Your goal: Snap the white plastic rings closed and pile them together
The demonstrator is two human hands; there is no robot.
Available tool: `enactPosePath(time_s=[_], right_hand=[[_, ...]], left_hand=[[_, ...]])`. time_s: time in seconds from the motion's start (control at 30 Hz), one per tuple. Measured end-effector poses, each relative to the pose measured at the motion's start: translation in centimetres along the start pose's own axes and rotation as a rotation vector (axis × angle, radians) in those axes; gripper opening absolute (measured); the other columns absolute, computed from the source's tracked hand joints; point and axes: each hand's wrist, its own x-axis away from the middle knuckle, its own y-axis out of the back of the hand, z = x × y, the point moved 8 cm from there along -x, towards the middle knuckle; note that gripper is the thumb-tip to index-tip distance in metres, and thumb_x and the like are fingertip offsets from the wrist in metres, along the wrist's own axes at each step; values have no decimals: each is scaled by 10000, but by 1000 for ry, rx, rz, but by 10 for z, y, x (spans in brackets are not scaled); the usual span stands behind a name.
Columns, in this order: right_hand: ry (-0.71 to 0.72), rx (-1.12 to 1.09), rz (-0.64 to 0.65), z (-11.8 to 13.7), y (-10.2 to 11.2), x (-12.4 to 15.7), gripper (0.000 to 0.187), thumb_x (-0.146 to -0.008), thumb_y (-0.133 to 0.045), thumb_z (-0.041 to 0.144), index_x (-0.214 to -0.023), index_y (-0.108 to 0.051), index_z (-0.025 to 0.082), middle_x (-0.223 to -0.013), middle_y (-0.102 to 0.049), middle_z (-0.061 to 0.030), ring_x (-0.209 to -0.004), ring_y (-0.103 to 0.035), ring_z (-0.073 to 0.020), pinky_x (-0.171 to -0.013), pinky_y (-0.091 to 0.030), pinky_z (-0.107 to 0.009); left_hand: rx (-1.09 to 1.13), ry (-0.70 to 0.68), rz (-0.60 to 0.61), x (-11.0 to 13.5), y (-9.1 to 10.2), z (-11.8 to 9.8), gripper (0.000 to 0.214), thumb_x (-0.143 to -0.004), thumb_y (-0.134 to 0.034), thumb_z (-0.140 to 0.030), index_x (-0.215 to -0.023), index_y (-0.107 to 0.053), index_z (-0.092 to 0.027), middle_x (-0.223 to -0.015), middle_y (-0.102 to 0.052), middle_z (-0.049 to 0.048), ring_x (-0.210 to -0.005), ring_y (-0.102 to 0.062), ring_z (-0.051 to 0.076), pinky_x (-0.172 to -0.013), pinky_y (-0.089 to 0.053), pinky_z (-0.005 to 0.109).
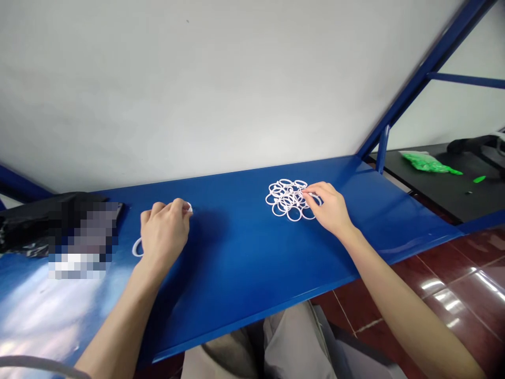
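A heap of thin white plastic rings lies on the blue table, the rings overlapping one another. At its right edge, my right hand is closed, with thumb and fingertips pinching one of the rings. Well to the left, my left hand is held over the table with its fingers closed. A small part of a white ring pokes out at its fingertips, and the rest is hidden by the hand. Beside that hand's outer edge another white ring shows, partly covered by the hand.
The blue table runs along a pale wall. Black plastic and a blurred-out flat object lie at the left. On a black table at the right is a bag of green pieces. Blue frame bars rise at the right.
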Motion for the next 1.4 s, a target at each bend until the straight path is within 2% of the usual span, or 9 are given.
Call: enactPosePath(time_s=[0.13, 0.3, 0.47, 0.6, 0.67, 0.77, 0.97, 1.13, 1.4], right_hand=[[127, -48, -1, 35, -9, -19, 151, -994, -584, 253, -988, -731, 221, -978, -746, -70, -924, -659, -238, -830, -552, -411], [203, -277, 183, 94, -54, -35, 158, -1015, -572, 277, -1041, -712, 210, -1030, -745, -66, -954, -677, -211, -894, -547, -411], [-136, -700, 372, 119, -100, -15, 298, -1004, -585, 386, -1250, -613, 220, -985, -751, -36, -834, -714, -160, -783, -586, -335], [-307, -859, 409, 118, -111, 5, 227, -994, -578, 313, -1193, -623, 213, -873, -741, -4, -764, -730, -148, -760, -601, -321], [-334, -895, 402, 115, -111, 8, 199, -994, -566, 290, -1163, -640, 214, -882, -746, -8, -783, -738, -150, -760, -612, -318], [-308, -917, 385, 115, -107, 8, 195, -989, -584, 296, -1151, -660, 219, -925, -758, -18, -815, -743, -151, -762, -622, -309], [-213, -861, 389, 122, -103, 9, 182, -983, -602, 272, -1134, -690, 219, -943, -762, -17, -822, -736, -147, -753, -604, -292], [-141, -778, 400, 124, -101, 9, 143, -999, -596, 256, -1045, -726, 215, -892, -737, -8, -754, -695, -132, -682, -561, -263], [105, -708, 357, 137, -86, 14, 197, -1039, -547, 260, -1124, -723, 238, -978, -737, -33, -861, -698, -156, -768, -569, -293]], left_hand=[[107, -52, -115, 4, 12, -12, 199, -999, -482, -315, -1026, -655, -220, -972, -769, 99, -974, -631, 323, -846, -416, 465], [334, -290, -342, 14, 36, -40, 124, -993, -569, -288, -1006, -676, -228, -921, -763, 42, -841, -619, 224, -762, -472, 360], [505, -597, -341, 32, 41, -78, 163, -978, -564, -117, -1032, -672, -227, -917, -741, 14, -828, -610, 158, -774, -506, 292], [557, -715, -248, 43, 32, -99, 138, -964, -593, -117, -1021, -656, -226, -954, -729, 13, -823, -612, 142, -787, -520, 276], [571, -611, -286, 41, 33, -96, 26, -955, -639, -196, -969, -646, -217, -954, -710, 26, -819, -631, 142, -765, -524, 269], [602, -252, -297, 30, 29, -76, 117, -940, -662, -306, -983, -643, -199, -945, -709, 43, -794, -663, 152, -704, -518, 263], [886, 58, 150, 23, -7, -65, 275, -962, -561, -465, -923, -686, -223, -829, -762, 1, -710, -687, 160, -651, -497, 261], [1088, 96, 242, 27, -19, -69, 309, -924, -592, -511, -919, -672, -213, -832, -762, 17, -757, -717, 182, -703, -532, 279], [930, -86, 159, 28, 1, -77, 229, -944, -580, -388, -817, -679, -226, -768, -759, -9, -690, -696, 150, -642, -506, 234]])
